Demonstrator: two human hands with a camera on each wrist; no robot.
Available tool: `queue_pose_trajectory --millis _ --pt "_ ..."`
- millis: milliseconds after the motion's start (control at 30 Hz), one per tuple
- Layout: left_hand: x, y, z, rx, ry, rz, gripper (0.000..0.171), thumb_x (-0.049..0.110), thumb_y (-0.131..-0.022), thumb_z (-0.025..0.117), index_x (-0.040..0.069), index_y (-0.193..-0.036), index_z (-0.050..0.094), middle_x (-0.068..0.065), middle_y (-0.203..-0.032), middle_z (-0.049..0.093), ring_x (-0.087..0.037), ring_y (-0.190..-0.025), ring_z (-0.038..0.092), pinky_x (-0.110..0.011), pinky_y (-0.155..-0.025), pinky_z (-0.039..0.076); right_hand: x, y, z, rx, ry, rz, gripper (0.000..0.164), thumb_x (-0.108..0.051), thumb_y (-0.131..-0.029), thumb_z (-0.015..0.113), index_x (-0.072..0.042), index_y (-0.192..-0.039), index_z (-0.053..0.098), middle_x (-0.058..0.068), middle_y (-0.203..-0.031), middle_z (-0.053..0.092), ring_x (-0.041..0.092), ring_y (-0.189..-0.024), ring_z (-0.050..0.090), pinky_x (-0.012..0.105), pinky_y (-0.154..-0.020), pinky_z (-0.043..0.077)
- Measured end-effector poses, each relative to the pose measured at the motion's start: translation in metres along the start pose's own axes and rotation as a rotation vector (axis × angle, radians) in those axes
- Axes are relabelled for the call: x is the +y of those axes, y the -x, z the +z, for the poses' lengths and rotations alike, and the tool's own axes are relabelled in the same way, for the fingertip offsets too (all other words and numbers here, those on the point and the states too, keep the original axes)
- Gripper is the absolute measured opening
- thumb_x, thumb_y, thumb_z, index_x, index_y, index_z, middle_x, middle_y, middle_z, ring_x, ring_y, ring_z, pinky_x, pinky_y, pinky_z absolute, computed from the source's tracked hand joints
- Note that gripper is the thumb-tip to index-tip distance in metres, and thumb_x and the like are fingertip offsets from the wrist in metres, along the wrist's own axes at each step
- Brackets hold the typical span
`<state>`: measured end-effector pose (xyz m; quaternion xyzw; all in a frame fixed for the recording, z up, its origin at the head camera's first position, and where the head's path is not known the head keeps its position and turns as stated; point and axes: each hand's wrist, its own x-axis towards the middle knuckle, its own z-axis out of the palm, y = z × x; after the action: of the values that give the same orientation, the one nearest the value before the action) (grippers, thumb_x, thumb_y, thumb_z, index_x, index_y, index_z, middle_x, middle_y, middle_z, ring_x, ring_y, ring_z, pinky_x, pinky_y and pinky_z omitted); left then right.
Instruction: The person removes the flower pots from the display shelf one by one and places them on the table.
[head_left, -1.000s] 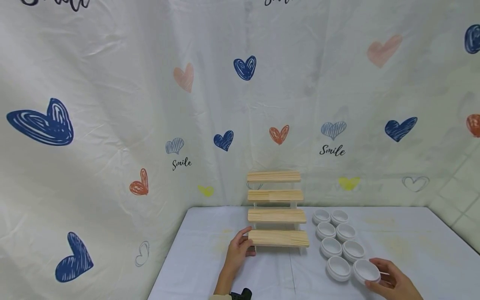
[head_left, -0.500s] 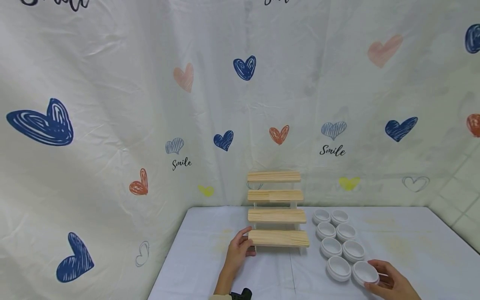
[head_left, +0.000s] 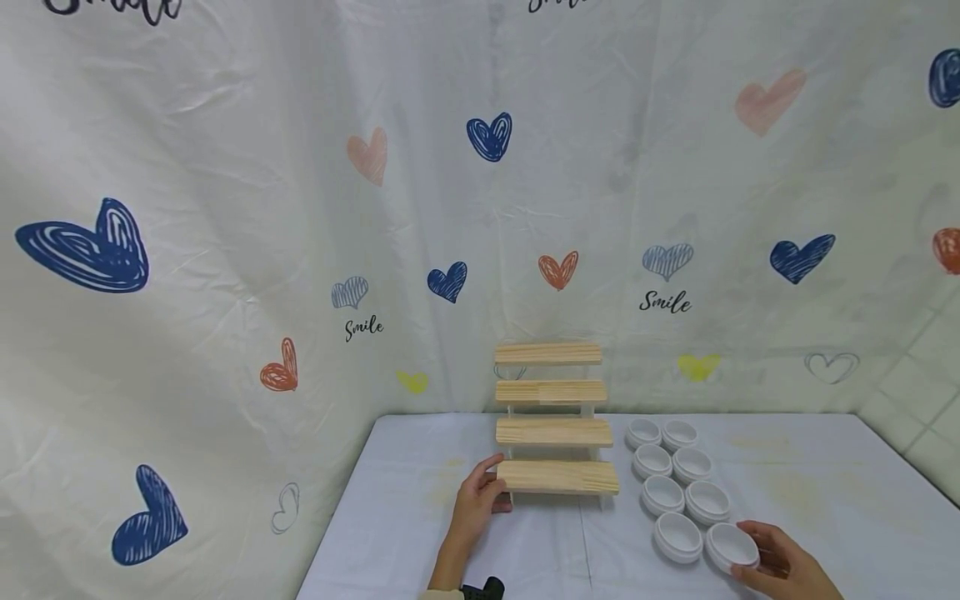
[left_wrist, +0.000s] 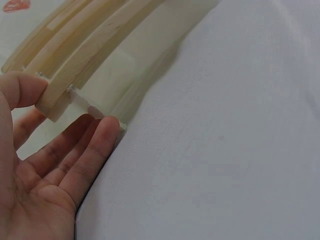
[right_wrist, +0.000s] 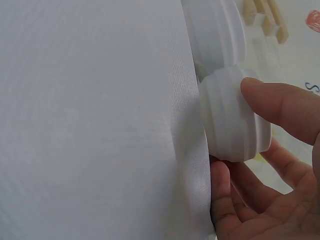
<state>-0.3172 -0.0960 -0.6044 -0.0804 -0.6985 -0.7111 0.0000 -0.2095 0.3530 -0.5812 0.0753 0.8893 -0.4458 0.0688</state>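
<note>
A stepped stand with several wooden shelves point(head_left: 557, 477) on clear supports stands on the table. At the left end of its lowest shelf is my left hand point(head_left: 472, 500); in the left wrist view the thumb and fingers pinch the shelf end point(left_wrist: 57, 100), with other fingers by the clear support. My right hand point(head_left: 787, 562) holds a round white bowl point(head_left: 731, 546) at the near end of two rows of like bowls. The right wrist view shows thumb and fingers about the upright bowl point(right_wrist: 232, 117), which sits on the cloth close to a neighbouring bowl point(right_wrist: 212, 32).
Several white bowls point(head_left: 677, 536) stand in two columns right of the stand. A white cloth covers the table point(head_left: 810, 492). Behind hangs a pale curtain point(head_left: 585, 192) printed with hearts. A dark band point(head_left: 483, 589) is on the left wrist.
My right hand and its bowl have shifted slightly left, toward the neighbouring bowl, then stayed nearly still. The left hand and the stand have not visibly moved.
</note>
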Motion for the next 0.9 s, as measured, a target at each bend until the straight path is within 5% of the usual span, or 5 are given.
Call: queue_pose_trajectory --millis 133,367,633,900 --pt "0.0010 0.0005 0.0000 0.000 0.004 -0.007 0.047 0.010 -0.100 0.060 0.010 -0.147 0.054 -0.011 -0.111 0.069 -0.032 -0.099 0.071 -0.045 -0.076 0.066 -0.0008 0.0002 0.0007 -0.008 -0.001 0.009 0.087 -0.039 -0.088 0.079 0.011 -0.145 0.037 0.037 -0.136 0.056 0.030 -0.109 0.068 0.018 -0.073 0.054" --pt "0.0006 0.0000 -0.0004 -0.005 0.014 -0.011 0.048 0.010 -0.100 0.059 0.009 -0.148 0.053 -0.009 -0.110 0.069 -0.031 -0.098 0.070 -0.044 -0.076 0.066 -0.0028 0.0011 0.0017 -0.032 -0.010 0.004 0.084 -0.037 -0.090 0.078 0.011 -0.146 0.037 0.037 -0.137 0.055 0.033 -0.112 0.067 0.019 -0.074 0.055" --pt "-0.0076 -0.0043 -0.0017 -0.001 0.010 0.012 0.050 0.009 -0.098 0.060 0.005 -0.147 0.051 -0.009 -0.107 0.069 -0.031 -0.095 0.072 -0.042 -0.072 0.066 -0.0037 0.0010 0.0042 -0.034 -0.018 0.023 0.091 -0.043 -0.086 0.080 0.011 -0.146 0.037 0.039 -0.136 0.054 0.034 -0.110 0.067 0.048 -0.091 0.061" --pt "-0.0065 -0.0030 -0.0015 0.002 0.025 0.006 0.050 0.009 -0.098 0.060 0.006 -0.147 0.052 -0.009 -0.108 0.070 -0.031 -0.096 0.071 -0.042 -0.072 0.066 -0.0020 0.0000 0.0042 -0.041 -0.014 0.014 0.088 -0.041 -0.089 0.078 0.011 -0.147 0.036 0.037 -0.136 0.055 0.032 -0.110 0.067 0.039 -0.085 0.062"
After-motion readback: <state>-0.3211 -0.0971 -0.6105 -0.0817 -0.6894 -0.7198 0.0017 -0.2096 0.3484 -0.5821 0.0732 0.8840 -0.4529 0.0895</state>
